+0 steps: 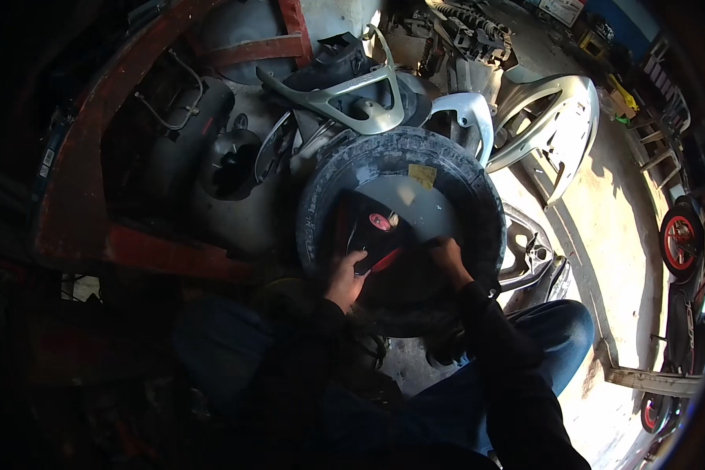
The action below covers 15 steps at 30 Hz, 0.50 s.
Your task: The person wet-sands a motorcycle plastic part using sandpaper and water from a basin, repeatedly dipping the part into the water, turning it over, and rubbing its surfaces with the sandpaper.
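Between my knees stands a wide, round, dark tub (pixel 484 196), which looks like it is made from a tyre, with greyish liquid in it. A dark, glossy panel (pixel 366 229) with a red oval emblem and a red patch is tilted over the liquid. My left hand (pixel 345 283) grips the near left edge of this panel, thumb on top. At the right side of the tub, my right hand (pixel 448 257) is closed, fingers curled down; shadow hides whatever is in them. A yellowish piece (pixel 422 175) sticks to the tub's far inner wall.
Silver-grey fairing parts (pixel 376 102) lie beyond the tub, with a larger pale fairing (pixel 556 117) to the right. A reddish frame (pixel 164 249) runs along the left, near a dark cylinder (pixel 184 117). Motorcycle wheels with red rims (pixel 680 237) stand far right.
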Available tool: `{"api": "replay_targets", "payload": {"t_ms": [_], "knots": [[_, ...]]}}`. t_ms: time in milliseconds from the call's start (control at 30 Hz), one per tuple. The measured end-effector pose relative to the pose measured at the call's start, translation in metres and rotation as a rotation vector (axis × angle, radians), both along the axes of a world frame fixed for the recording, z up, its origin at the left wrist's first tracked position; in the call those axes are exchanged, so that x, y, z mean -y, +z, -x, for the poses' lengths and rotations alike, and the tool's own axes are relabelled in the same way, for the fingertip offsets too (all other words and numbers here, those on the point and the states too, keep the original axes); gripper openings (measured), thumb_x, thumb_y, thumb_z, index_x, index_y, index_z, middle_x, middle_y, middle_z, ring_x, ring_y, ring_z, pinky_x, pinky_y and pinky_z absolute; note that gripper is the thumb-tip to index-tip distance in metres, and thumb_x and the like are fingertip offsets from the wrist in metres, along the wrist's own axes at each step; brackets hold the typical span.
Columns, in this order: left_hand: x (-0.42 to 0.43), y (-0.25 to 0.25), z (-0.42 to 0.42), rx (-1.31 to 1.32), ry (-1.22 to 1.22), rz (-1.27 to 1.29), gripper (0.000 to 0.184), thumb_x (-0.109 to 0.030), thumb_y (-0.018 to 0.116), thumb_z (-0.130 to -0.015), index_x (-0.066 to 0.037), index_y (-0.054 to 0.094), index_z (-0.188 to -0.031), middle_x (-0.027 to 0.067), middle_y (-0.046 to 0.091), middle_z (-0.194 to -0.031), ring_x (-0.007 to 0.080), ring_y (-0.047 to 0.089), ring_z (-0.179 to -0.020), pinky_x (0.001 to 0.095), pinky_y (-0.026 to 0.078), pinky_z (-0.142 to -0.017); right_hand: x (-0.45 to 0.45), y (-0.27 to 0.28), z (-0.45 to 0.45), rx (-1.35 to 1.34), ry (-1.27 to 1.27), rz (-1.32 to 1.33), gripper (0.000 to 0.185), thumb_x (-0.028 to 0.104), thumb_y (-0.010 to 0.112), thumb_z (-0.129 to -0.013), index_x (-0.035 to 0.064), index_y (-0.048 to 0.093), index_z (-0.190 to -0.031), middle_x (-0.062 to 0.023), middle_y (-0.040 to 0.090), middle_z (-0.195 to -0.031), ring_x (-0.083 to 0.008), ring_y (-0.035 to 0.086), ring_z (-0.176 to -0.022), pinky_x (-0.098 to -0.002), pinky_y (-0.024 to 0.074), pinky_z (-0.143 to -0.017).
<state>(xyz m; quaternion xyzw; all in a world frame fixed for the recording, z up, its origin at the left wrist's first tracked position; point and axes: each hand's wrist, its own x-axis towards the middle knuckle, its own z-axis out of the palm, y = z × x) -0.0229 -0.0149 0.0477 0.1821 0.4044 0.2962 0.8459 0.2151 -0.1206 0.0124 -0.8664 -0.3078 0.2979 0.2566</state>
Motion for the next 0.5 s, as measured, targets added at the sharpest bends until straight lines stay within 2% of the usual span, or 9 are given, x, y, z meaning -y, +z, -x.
{"api": "replay_targets", "payload": {"t_ms": [67,133,233,300,333,400,433,467,500], "knots": [[0.004,-0.022,0.005,-0.026,-0.032,-0.019,0.046,-0.009,0.069,-0.088,-0.017,0.054,-0.13,0.0034,0.059,-0.127,0.024,0.055,-0.12,0.0578,0.036,-0.104,0.005,-0.032,0.003,-0.322,-0.354,0.027,0.044,0.015,0.073,-0.077,0.0,0.068,-0.118,-0.0159,0.072,-0.109,-0.0277,0.072,-0.095,-0.0411,0.0579,-0.082],[0.009,-0.022,0.004,-0.091,-0.002,0.017,0.046,-0.01,0.07,-0.088,-0.017,0.054,-0.131,0.0029,0.058,-0.129,0.0244,0.055,-0.121,0.0581,0.036,-0.104,0.012,-0.063,0.0,-0.528,-0.578,-0.068,0.038,0.013,0.069,-0.081,0.0008,0.068,-0.117,-0.0145,0.072,-0.107,-0.0288,0.072,-0.092,-0.043,0.0585,-0.077],[0.013,-0.027,0.0,-0.152,0.03,0.043,0.05,-0.014,0.07,-0.09,-0.021,0.052,-0.136,0.002,0.057,-0.132,0.0252,0.052,-0.124,0.0601,0.035,-0.104,0.019,-0.12,-0.015,-0.754,-0.582,-0.329,0.031,0.009,0.063,-0.086,0.0021,0.067,-0.116,-0.0125,0.071,-0.104,-0.0306,0.071,-0.087,-0.0457,0.0593,-0.07],[0.01,-0.028,-0.005,-0.165,0.012,0.048,0.051,-0.023,0.071,-0.092,-0.022,0.05,-0.138,0.003,0.056,-0.135,0.026,0.051,-0.127,0.0618,0.033,-0.105,0.009,-0.146,-0.024,-0.83,-0.463,-0.489,0.027,0.006,0.059,-0.089,0.0029,0.067,-0.114,-0.0111,0.07,-0.102,-0.0317,0.07,-0.084,-0.0475,0.0599,-0.066],[0.01,-0.023,-0.008,-0.16,0.011,0.044,0.051,-0.023,0.071,-0.092,-0.022,0.05,-0.138,0.003,0.056,-0.135,0.026,0.051,-0.127,0.0618,0.033,-0.105,0.001,-0.15,-0.025,-0.825,-0.386,-0.54,0.026,0.004,0.057,-0.091,0.0033,0.067,-0.114,-0.0104,0.07,-0.101,-0.0323,0.07,-0.083,-0.0485,0.0601,-0.064],[0.013,-0.014,-0.013,-0.203,0.048,0.088,0.05,-0.035,0.067,-0.095,-0.021,0.049,-0.14,0.0054,0.055,-0.139,0.0264,0.051,-0.128,0.061,0.036,-0.106,-0.023,-0.005,0.034,-0.639,-0.266,-0.469,0.025,0.005,0.055,-0.092,0.0046,0.07,-0.112,-0.0104,0.072,-0.097,-0.0261,0.07,-0.082,-0.0445,0.0602,-0.064],[0.015,-0.02,-0.015,-0.2,0.048,0.085,0.05,-0.035,0.067,-0.095,-0.021,0.049,-0.14,0.0054,0.055,-0.139,0.0264,0.051,-0.128,0.061,0.036,-0.106,-0.029,0.024,0.052,-0.395,-0.096,-0.476,0.024,0.006,0.056,-0.092,0.0044,0.07,-0.112,-0.0132,0.073,-0.096,-0.0263,0.072,-0.081,-0.043,0.0596,-0.065],[0.017,-0.032,-0.016,-0.086,0.081,0.044,0.051,-0.039,0.065,-0.096,-0.019,0.049,-0.14,0.0067,0.054,-0.14,0.0268,0.052,-0.127,0.0575,0.04,-0.105,-0.035,0.052,0.07,-0.127,0.037,-0.482,0.024,0.007,0.057,-0.091,0.0042,0.071,-0.111,-0.016,0.074,-0.095,-0.0266,0.073,-0.081,-0.0416,0.059,-0.066],[0.02,-0.038,-0.017,0.028,0.114,0.003,0.052,-0.044,0.062,-0.097,-0.017,0.049,-0.14,0.008,0.054,-0.141,0.0272,0.053,-0.126,0.054,0.043,-0.105,-0.034,0.074,0.091,0.067,0.202,-0.624,0.026,0.008,0.059,-0.089,0.0022,0.071,-0.111,-0.0211,0.072,-0.096,-0.0318,0.073,-0.086,-0.041,0.0577,-0.072]]}}
